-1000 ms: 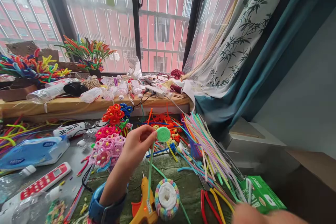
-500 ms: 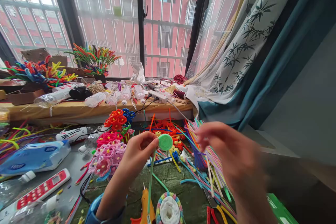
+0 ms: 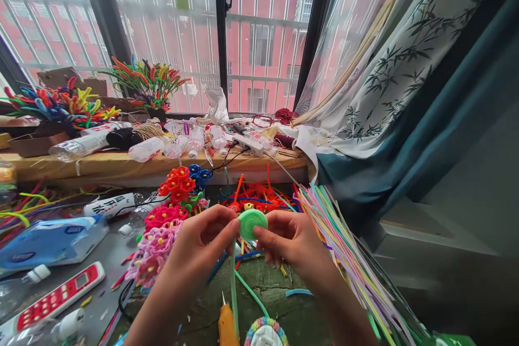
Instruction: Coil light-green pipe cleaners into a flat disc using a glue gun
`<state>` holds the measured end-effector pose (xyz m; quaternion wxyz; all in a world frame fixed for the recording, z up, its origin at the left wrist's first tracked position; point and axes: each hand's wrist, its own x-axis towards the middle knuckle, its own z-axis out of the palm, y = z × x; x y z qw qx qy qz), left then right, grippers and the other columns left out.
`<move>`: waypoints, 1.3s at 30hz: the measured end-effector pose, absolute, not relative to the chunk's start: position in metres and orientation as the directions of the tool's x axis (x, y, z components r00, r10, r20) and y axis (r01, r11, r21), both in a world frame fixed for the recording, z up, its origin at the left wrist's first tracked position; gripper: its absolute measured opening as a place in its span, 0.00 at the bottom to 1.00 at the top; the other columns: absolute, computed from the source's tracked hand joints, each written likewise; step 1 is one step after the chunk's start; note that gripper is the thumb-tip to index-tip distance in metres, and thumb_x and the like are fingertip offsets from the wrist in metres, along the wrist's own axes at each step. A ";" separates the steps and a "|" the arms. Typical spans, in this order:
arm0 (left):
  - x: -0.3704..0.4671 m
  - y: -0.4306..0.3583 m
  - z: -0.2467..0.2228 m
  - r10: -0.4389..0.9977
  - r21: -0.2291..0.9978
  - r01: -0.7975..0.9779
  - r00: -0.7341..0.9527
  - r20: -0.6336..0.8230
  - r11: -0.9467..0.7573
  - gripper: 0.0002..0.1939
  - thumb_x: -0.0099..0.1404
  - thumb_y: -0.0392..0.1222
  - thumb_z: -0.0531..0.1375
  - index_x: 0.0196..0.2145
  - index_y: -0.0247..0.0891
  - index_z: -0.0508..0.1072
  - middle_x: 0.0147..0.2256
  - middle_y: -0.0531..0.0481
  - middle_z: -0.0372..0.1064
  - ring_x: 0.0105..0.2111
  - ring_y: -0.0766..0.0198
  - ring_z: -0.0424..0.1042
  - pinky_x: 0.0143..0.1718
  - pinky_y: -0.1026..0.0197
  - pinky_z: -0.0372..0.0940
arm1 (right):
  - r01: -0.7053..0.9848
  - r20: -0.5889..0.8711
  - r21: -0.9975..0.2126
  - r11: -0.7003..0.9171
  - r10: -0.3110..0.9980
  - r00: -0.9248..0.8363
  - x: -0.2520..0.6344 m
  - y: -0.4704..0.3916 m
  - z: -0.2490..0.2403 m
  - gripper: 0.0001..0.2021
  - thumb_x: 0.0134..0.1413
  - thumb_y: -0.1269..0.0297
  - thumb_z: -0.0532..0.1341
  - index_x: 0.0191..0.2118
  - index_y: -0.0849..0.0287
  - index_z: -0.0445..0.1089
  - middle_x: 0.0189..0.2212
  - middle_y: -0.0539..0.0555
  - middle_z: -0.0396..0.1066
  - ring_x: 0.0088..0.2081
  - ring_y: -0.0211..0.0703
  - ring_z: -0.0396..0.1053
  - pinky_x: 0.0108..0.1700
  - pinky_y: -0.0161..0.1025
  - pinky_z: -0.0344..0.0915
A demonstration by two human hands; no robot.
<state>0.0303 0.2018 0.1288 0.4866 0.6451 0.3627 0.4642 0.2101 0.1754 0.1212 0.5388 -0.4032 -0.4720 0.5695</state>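
Note:
Between my two hands is a flat, light-green pipe-cleaner coil [image 3: 252, 224], rolled into a disc. My left hand [image 3: 213, 235] pinches its left edge between thumb and forefinger, and a green strand [image 3: 233, 292] hangs down from there. On the disc's right side, my right hand [image 3: 286, 235] grips with the thumb on its face and the fingers behind. Below my hands lies a yellow glue gun [image 3: 227, 324], its nozzle pointing up. Beside it stands a round piece with a pastel braided rim [image 3: 266, 330] and a white middle, cut off by the frame's bottom.
Pipe-cleaner flowers [image 3: 162, 227] stand left of my hands. A bundle of pastel pipe cleaners [image 3: 348, 259] lies to the right. At the left are a blue wipes pack [image 3: 52, 243], a red-and-white remote-like device [image 3: 57, 300] and plastic bottles. A power strip [image 3: 248, 144] sits on the windowsill.
My right hand has come in from the right and now grips the green coil together with my left. The view has shifted slightly.

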 end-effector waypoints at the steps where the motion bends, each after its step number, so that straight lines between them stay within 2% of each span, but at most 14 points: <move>1: 0.032 0.200 0.130 0.930 0.967 0.010 0.275 0.242 -0.255 0.11 0.59 0.49 0.69 0.30 0.38 0.77 0.21 0.57 0.68 0.21 0.69 0.64 0.21 0.68 0.58 | -0.248 0.060 -0.968 0.037 0.994 -0.087 0.210 0.176 0.120 0.20 0.34 0.52 0.80 0.25 0.61 0.75 0.18 0.49 0.75 0.16 0.34 0.67 0.17 0.30 0.60; 5: 0.038 0.195 0.133 0.957 0.969 0.018 0.161 0.240 -0.246 0.08 0.58 0.46 0.68 0.30 0.39 0.77 0.21 0.57 0.68 0.21 0.68 0.65 0.23 0.66 0.60 | -0.267 0.099 -0.960 0.079 0.993 -0.062 0.210 0.179 0.117 0.20 0.36 0.51 0.79 0.23 0.61 0.75 0.19 0.50 0.76 0.18 0.38 0.72 0.20 0.32 0.67; 10: 0.040 0.197 0.130 0.955 0.966 0.002 0.151 0.255 -0.258 0.07 0.60 0.45 0.67 0.31 0.39 0.77 0.22 0.56 0.70 0.22 0.66 0.69 0.24 0.66 0.63 | -0.298 0.115 -0.950 0.094 0.992 -0.053 0.207 0.181 0.114 0.19 0.36 0.51 0.80 0.24 0.60 0.77 0.18 0.50 0.76 0.19 0.40 0.73 0.22 0.34 0.71; 15: 0.038 0.204 0.126 0.926 0.948 -0.007 0.209 0.314 -0.320 0.10 0.59 0.48 0.67 0.30 0.38 0.77 0.19 0.55 0.70 0.19 0.66 0.69 0.21 0.66 0.64 | -0.281 0.133 -0.952 0.121 0.991 -0.025 0.205 0.181 0.116 0.19 0.38 0.49 0.78 0.24 0.59 0.77 0.19 0.51 0.77 0.19 0.41 0.73 0.23 0.35 0.71; 22: 0.040 0.202 0.125 0.914 0.930 0.039 0.206 0.349 -0.364 0.07 0.60 0.45 0.68 0.31 0.39 0.77 0.25 0.53 0.75 0.24 0.63 0.75 0.26 0.65 0.70 | -0.376 0.123 -0.919 0.120 0.992 0.016 0.203 0.184 0.113 0.18 0.31 0.54 0.82 0.23 0.60 0.78 0.18 0.50 0.76 0.19 0.39 0.73 0.22 0.33 0.70; 26: 0.043 0.200 0.125 0.915 0.925 0.051 0.175 0.364 -0.377 0.07 0.60 0.45 0.67 0.31 0.39 0.77 0.25 0.53 0.75 0.23 0.63 0.75 0.25 0.65 0.70 | -0.391 0.144 -0.910 0.139 0.989 0.016 0.202 0.184 0.108 0.18 0.37 0.52 0.80 0.24 0.60 0.78 0.19 0.50 0.77 0.20 0.38 0.73 0.24 0.33 0.70; 31: 0.038 0.203 0.124 0.919 0.923 0.113 0.199 0.342 -0.368 0.09 0.59 0.46 0.67 0.30 0.38 0.78 0.22 0.53 0.72 0.22 0.64 0.71 0.24 0.65 0.66 | -0.285 0.103 -0.957 0.061 0.985 -0.135 0.215 0.185 0.111 0.19 0.35 0.50 0.80 0.25 0.60 0.78 0.20 0.51 0.77 0.22 0.39 0.73 0.27 0.35 0.70; 33: 0.036 0.205 0.124 0.917 0.928 0.115 0.237 0.322 -0.355 0.09 0.58 0.46 0.67 0.30 0.38 0.78 0.22 0.53 0.71 0.22 0.64 0.70 0.23 0.66 0.65 | -0.212 0.087 -0.976 0.052 0.983 -0.163 0.225 0.186 0.113 0.20 0.34 0.49 0.79 0.26 0.61 0.79 0.21 0.51 0.77 0.21 0.38 0.71 0.25 0.34 0.68; 39: 0.032 0.204 0.129 0.883 0.921 0.165 0.386 0.268 -0.352 0.10 0.60 0.46 0.66 0.27 0.37 0.77 0.20 0.54 0.68 0.20 0.68 0.64 0.19 0.68 0.58 | -0.091 0.156 -0.984 0.152 0.987 -0.040 0.243 0.183 0.113 0.18 0.45 0.48 0.76 0.33 0.59 0.82 0.23 0.50 0.76 0.21 0.35 0.67 0.24 0.32 0.62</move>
